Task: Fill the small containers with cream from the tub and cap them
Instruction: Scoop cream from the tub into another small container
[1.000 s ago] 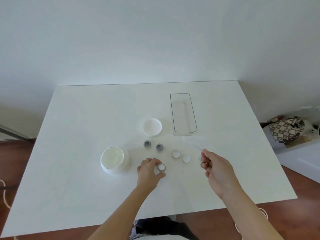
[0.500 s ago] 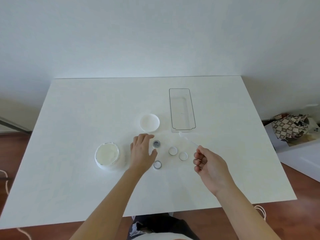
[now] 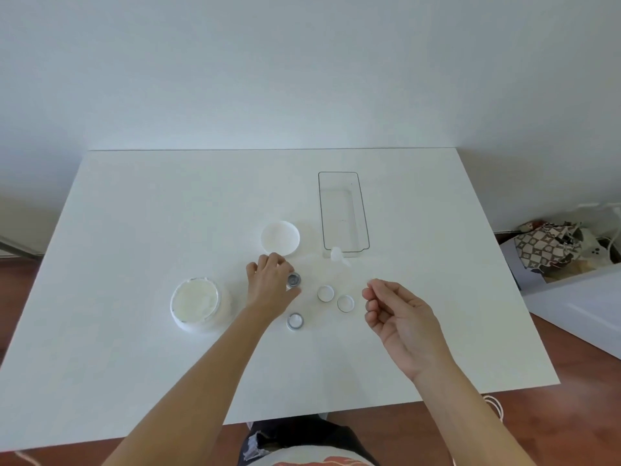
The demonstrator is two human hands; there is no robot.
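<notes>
The empty little container [image 3: 294,280] sits mid-desk, right at your left hand [image 3: 271,284]'s fingertips, thumb side, so that hand's clearly nearer; its fingers curl around it but I can't tell if it's actually gripped; your right hand [image 3: 398,316] hovers toward the right edge, pinching a clear spatula [image 3: 339,257]; the tub [image 3: 198,302] lies leftward.

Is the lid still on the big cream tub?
No, the cream tub stands open with cream showing, and its white lid lies apart on the table.
</notes>
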